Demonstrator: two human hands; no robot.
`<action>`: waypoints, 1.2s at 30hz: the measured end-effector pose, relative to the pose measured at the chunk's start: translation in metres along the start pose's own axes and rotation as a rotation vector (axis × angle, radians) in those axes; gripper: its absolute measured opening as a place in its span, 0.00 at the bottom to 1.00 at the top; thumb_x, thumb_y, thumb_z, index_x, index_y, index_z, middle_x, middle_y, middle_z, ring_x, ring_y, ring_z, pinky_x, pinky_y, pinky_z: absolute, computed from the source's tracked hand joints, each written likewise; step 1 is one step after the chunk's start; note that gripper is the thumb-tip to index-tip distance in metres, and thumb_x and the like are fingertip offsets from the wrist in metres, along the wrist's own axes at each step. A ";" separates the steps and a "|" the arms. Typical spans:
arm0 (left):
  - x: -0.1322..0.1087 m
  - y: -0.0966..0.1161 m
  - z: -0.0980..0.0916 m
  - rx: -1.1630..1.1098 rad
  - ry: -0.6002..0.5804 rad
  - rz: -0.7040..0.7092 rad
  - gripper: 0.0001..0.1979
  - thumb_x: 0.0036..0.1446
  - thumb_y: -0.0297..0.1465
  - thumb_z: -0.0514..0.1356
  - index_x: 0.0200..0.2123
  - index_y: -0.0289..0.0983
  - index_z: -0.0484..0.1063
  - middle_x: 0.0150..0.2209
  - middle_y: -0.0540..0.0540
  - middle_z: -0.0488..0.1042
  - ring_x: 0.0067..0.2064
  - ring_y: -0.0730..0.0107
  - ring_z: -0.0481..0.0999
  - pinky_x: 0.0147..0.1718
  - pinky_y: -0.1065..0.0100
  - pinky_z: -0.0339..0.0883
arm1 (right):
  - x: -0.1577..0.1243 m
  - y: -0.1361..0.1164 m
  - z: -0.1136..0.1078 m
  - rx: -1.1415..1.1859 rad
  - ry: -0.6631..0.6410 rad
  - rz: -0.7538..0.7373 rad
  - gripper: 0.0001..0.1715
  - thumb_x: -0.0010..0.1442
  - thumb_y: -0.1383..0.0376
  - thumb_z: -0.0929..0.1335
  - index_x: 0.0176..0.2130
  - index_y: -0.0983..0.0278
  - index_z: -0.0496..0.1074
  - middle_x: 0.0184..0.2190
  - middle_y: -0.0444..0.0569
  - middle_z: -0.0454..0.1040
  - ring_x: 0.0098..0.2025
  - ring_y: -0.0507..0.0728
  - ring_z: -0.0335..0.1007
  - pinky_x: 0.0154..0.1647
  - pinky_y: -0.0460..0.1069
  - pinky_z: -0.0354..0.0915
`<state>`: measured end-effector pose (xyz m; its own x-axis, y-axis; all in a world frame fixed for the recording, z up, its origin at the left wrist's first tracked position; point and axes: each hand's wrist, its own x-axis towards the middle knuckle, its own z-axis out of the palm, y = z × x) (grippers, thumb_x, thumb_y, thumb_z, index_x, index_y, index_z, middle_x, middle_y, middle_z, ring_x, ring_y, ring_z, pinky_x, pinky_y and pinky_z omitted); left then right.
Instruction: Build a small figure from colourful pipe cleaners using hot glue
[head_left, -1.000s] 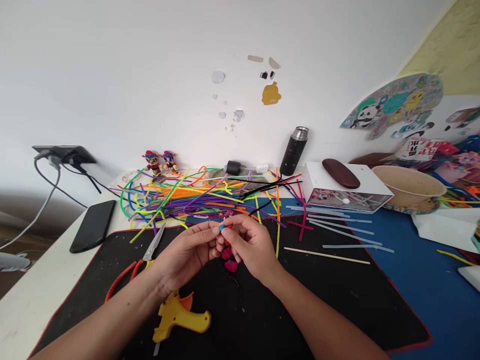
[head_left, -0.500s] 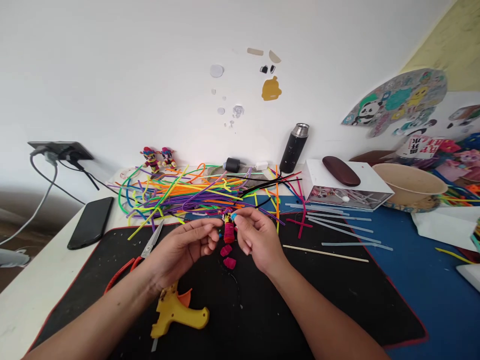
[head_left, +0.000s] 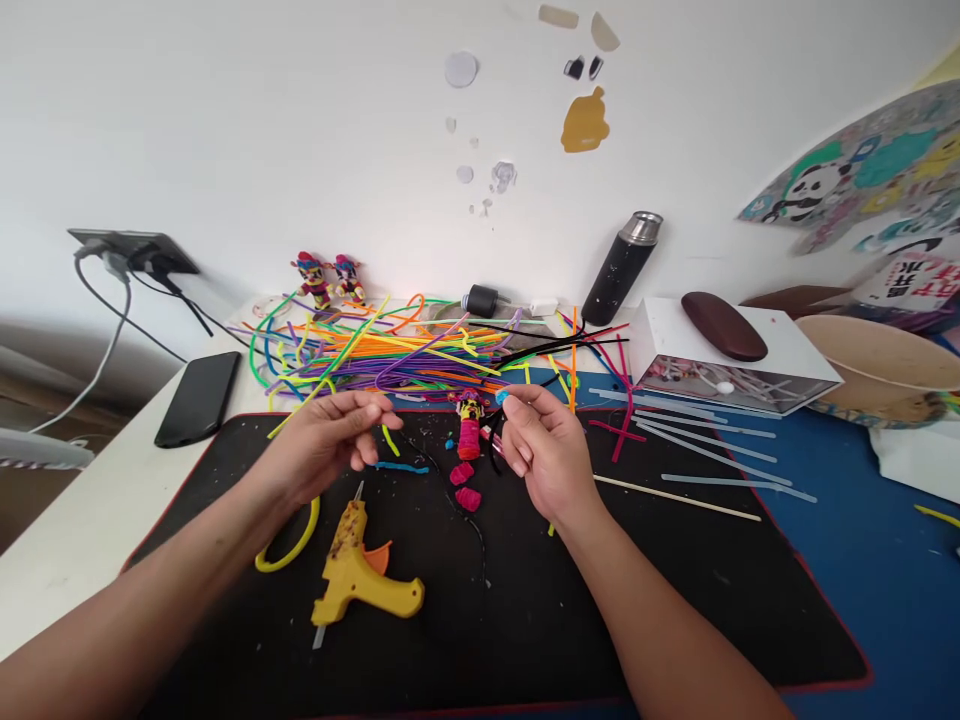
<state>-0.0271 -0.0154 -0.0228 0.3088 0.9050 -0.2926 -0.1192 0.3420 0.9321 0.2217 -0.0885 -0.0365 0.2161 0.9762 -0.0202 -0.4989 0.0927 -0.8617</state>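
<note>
- The mat (head_left: 600, 600) is black and matt, finely grained, dusted with crumbs.
- The glue gun (head_left: 367, 585) is yellow plastic, smooth with a slight sheen.
- The pipe cleaners (head_left: 390, 360) have a soft, fuzzy pile and no shine.
- The small figure (head_left: 469, 435) is wound from the same fuzzy stuff.
- The blue bit (head_left: 501, 397) pinched by the right hand (head_left: 544, 455) is too small to judge.
- The flask (head_left: 619, 275) has a matt black, speckled body and a bare metal cap.
- The phone (head_left: 199, 398) has a glossy black face.
- The glue sticks (head_left: 697, 440) are translucent and smooth.
- The stick (head_left: 675, 497) is bare pale wood.
- The case (head_left: 724, 325) is brown and smooth, with a low sheen.
- The bench (head_left: 82, 530) is white and smooth.
</note>
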 end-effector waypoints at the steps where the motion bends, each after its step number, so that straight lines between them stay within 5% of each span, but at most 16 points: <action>1: -0.001 -0.006 0.005 0.062 -0.023 -0.020 0.16 0.48 0.35 0.79 0.36 0.33 0.81 0.32 0.42 0.85 0.16 0.75 0.74 0.13 0.77 0.65 | 0.000 0.001 0.000 -0.011 -0.003 0.000 0.17 0.58 0.55 0.79 0.39 0.62 0.77 0.13 0.31 0.58 0.13 0.45 0.51 0.15 0.44 0.49; 5: -0.007 -0.016 0.022 0.457 -0.106 0.087 0.16 0.59 0.45 0.71 0.34 0.37 0.82 0.28 0.45 0.82 0.20 0.70 0.74 0.18 0.72 0.62 | -0.001 0.004 0.000 -0.061 -0.023 0.019 0.16 0.59 0.54 0.78 0.40 0.61 0.77 0.14 0.31 0.58 0.13 0.47 0.51 0.15 0.45 0.47; 9: -0.007 -0.021 0.037 0.846 -0.125 0.337 0.09 0.62 0.41 0.69 0.35 0.43 0.85 0.32 0.46 0.83 0.33 0.61 0.77 0.33 0.67 0.66 | -0.003 0.006 0.002 -0.113 -0.054 0.026 0.16 0.60 0.52 0.77 0.40 0.60 0.77 0.14 0.32 0.58 0.13 0.48 0.50 0.15 0.46 0.46; 12: -0.004 -0.030 0.045 1.005 -0.161 0.447 0.05 0.60 0.38 0.70 0.37 0.45 0.85 0.36 0.45 0.83 0.40 0.55 0.77 0.40 0.64 0.65 | -0.004 0.006 0.003 -0.103 -0.068 0.028 0.16 0.59 0.52 0.78 0.39 0.60 0.77 0.14 0.32 0.59 0.13 0.47 0.51 0.14 0.46 0.46; 19: -0.003 -0.043 0.055 1.146 -0.220 0.503 0.05 0.60 0.37 0.71 0.33 0.43 0.82 0.33 0.44 0.77 0.38 0.55 0.74 0.39 0.62 0.62 | -0.005 0.004 0.004 -0.103 -0.082 0.032 0.17 0.59 0.52 0.78 0.39 0.62 0.76 0.15 0.32 0.61 0.13 0.47 0.53 0.14 0.45 0.48; 26: -0.007 -0.039 0.056 1.035 -0.266 0.418 0.02 0.58 0.30 0.69 0.33 0.43 0.81 0.35 0.46 0.79 0.39 0.58 0.76 0.39 0.65 0.64 | -0.005 0.005 0.004 -0.140 -0.090 0.049 0.18 0.59 0.51 0.77 0.39 0.61 0.76 0.15 0.33 0.63 0.13 0.47 0.54 0.14 0.45 0.49; 31: -0.003 -0.020 0.046 0.690 -0.235 0.251 0.06 0.60 0.37 0.69 0.37 0.41 0.81 0.35 0.47 0.82 0.36 0.62 0.77 0.37 0.67 0.68 | -0.007 0.008 0.004 -0.183 -0.116 0.055 0.19 0.60 0.50 0.77 0.40 0.61 0.76 0.16 0.34 0.64 0.13 0.47 0.54 0.14 0.45 0.49; 36: 0.000 0.000 0.038 0.480 -0.141 0.261 0.14 0.57 0.42 0.73 0.39 0.38 0.81 0.36 0.46 0.80 0.37 0.64 0.76 0.37 0.67 0.69 | -0.010 0.010 0.004 -0.333 -0.137 0.002 0.18 0.63 0.50 0.75 0.41 0.61 0.76 0.18 0.35 0.64 0.15 0.48 0.55 0.16 0.46 0.51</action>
<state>0.0090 -0.0246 -0.0143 0.4533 0.8905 -0.0383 0.2242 -0.0724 0.9719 0.2107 -0.0968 -0.0427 0.0891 0.9957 0.0266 -0.1935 0.0435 -0.9801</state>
